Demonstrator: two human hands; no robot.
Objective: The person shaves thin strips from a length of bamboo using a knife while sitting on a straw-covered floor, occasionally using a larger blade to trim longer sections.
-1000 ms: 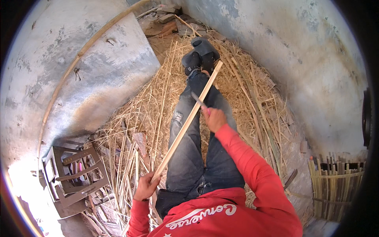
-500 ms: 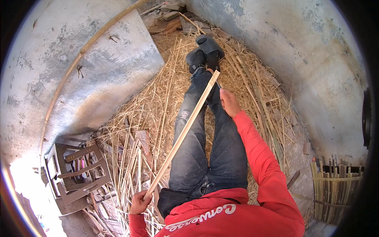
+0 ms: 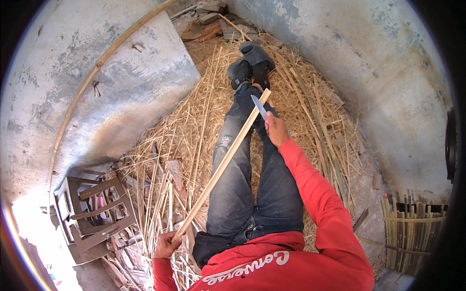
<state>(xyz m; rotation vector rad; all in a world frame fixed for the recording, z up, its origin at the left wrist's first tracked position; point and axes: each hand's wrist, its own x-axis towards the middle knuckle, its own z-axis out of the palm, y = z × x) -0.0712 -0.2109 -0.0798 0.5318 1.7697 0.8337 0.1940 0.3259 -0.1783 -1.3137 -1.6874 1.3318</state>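
A long, pale bamboo strip (image 3: 220,170) slants across my outstretched legs, from my left hip up toward my feet. Its near end is gripped in my left hand (image 3: 168,244), thumb on top. My right hand (image 3: 276,130) is closed round the pink handle of a knife (image 3: 259,106). The blade lies across the strip close to its far end, pointing up and left. Whether its edge cuts into the strip I cannot tell. Beneath the far end are my dark trousers (image 3: 236,128) and black shoes (image 3: 251,63).
Shavings (image 3: 194,128) cover the floor around my legs, with loose strips (image 3: 162,203) on the left. A brown wooden frame (image 3: 99,213) stands at the left. A curved pole (image 3: 92,72) leans at the left wall. At the lower right is a bundle of upright sticks (image 3: 415,233).
My right hand has come slightly nearer and the knife blade, mostly hidden before, now shows across the strip. My left hand has shifted a little left with the strip's near end.
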